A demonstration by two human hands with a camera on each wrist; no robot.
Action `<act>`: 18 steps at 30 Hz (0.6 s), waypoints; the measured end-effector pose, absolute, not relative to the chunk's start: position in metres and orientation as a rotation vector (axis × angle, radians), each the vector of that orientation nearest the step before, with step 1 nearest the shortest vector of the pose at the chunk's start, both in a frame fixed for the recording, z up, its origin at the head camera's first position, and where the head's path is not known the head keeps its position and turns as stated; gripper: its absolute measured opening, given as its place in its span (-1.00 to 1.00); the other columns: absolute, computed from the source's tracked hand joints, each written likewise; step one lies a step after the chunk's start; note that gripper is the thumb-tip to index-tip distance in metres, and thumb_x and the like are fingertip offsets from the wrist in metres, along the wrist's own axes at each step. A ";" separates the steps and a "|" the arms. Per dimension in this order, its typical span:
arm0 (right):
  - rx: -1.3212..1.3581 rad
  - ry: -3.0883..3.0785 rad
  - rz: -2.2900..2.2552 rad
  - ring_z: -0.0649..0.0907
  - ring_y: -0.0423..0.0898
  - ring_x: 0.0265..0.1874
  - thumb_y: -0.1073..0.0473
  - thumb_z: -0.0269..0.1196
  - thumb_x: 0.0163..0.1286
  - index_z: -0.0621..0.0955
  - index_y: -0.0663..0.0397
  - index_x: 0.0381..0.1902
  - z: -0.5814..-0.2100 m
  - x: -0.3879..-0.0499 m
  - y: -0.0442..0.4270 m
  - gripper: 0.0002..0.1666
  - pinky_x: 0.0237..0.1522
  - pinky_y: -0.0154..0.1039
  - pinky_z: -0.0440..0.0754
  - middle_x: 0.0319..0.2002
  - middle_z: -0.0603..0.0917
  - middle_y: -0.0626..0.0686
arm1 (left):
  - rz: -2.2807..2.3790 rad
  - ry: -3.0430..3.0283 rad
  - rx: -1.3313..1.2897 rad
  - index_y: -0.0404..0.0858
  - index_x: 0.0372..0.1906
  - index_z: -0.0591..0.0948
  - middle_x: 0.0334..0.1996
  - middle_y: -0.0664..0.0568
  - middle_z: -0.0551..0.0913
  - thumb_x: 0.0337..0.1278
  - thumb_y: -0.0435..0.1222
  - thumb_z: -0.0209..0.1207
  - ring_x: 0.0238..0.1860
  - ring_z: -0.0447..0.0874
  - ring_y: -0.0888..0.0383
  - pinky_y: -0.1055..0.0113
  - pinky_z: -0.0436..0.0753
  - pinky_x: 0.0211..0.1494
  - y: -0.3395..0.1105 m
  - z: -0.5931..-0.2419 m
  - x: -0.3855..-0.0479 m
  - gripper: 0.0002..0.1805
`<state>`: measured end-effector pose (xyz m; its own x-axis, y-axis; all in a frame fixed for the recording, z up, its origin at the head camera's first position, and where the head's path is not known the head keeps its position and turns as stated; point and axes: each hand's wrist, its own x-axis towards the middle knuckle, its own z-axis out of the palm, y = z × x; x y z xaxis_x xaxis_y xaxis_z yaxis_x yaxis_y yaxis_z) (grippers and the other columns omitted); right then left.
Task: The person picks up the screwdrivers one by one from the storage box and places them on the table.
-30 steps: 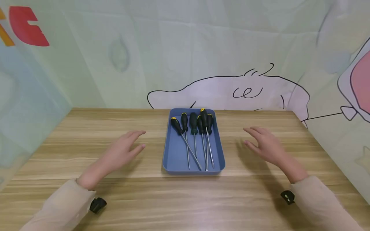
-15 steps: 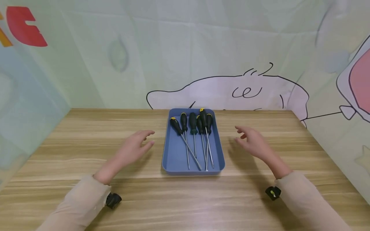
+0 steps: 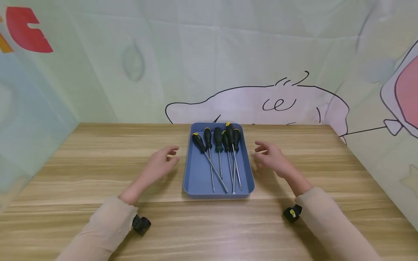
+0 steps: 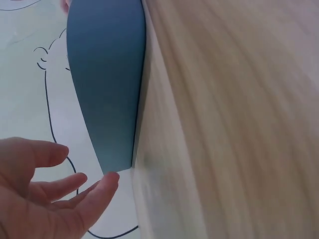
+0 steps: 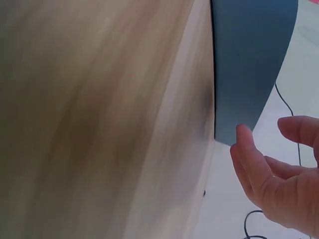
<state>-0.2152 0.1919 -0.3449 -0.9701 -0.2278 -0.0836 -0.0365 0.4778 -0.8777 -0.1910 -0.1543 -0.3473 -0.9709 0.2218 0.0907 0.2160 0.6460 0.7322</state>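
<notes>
Screwdrivers [image 3: 218,140] with black handles, six of them, lie in a shallow blue tray [image 3: 197,177] at the far middle of the tabletop [image 3: 209,232]. Their handles sit toward the tray's far end and the metal shafts point near; the leftmost shaft crosses its neighbour. The left hand [image 3: 160,163] is near the tray's left wall, the right hand [image 3: 273,158] just beside its right wall; both hands are empty, well apart, fingers loosely bent. Whether any fingertip touches the tray is hard to judge from the wrist views.
</notes>
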 end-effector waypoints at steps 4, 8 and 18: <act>-0.162 2.415 -1.636 0.53 0.15 -0.08 0.34 0.05 0.36 0.13 0.45 0.34 -0.349 -0.222 0.186 -0.35 -0.19 -0.15 0.68 0.10 0.36 0.44 | 1.405 2.708 0.283 -0.49 0.24 0.31 0.08 -0.41 0.44 0.29 -0.34 -0.03 0.05 0.50 -0.23 0.17 0.66 -0.12 -0.146 -0.352 -0.197 -0.52; -0.117 2.359 -1.709 0.55 0.07 -0.15 0.38 0.02 0.34 0.14 0.49 0.32 -0.352 -0.227 0.180 -0.36 -0.16 -0.13 0.67 0.08 0.36 0.45 | 1.524 2.604 0.214 -0.51 0.24 0.29 0.08 -0.40 0.43 0.30 -0.35 -0.05 0.04 0.49 -0.20 0.22 0.66 -0.10 -0.139 -0.358 -0.201 -0.53; -0.013 2.355 -1.631 0.57 0.03 -0.16 0.37 0.08 0.32 0.20 0.43 0.32 -0.356 -0.235 0.170 -0.36 -0.11 -0.12 0.65 0.10 0.40 0.43 | 1.585 2.512 0.169 -0.54 0.26 0.25 0.05 -0.42 0.42 0.28 -0.39 -0.03 0.03 0.50 -0.19 0.18 0.67 -0.12 -0.128 -0.361 -0.204 -0.50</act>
<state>-0.2347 0.1705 -0.3559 -0.9619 -0.1630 -0.2194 0.1480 0.3641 -0.9195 -0.2041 -0.1276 -0.3609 -0.9798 0.1835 -0.0797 0.0071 0.4298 0.9029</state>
